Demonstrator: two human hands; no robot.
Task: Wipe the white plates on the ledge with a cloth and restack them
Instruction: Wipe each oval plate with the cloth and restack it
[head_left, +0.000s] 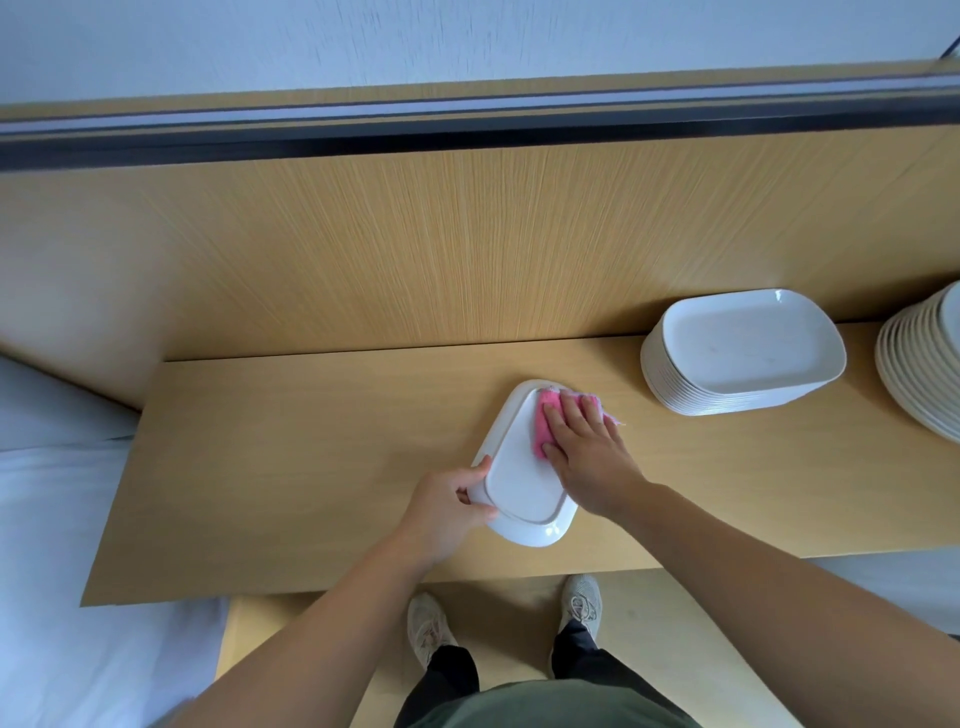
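Left hand (451, 506): closed on the near-left rim of the plate (524, 480).
Right hand (587, 457): flat, cloth (704, 410) pressed onto the plate's far end.
Plate: lain on the ledge (311, 467), long axis running away from the hands.
Stack (737, 358): placed right of the plate, nearer the right hand.

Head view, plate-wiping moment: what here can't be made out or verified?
- Second stack: cut off by the right frame edge; its count and full shape are unknown.
- Plate surface under the pink cloth and the right hand: covered, so its cleanliness there is unreadable.
- Near stack: the rims are too fine to count.
- Left hand: its fingertips are hidden under the plate's rim.
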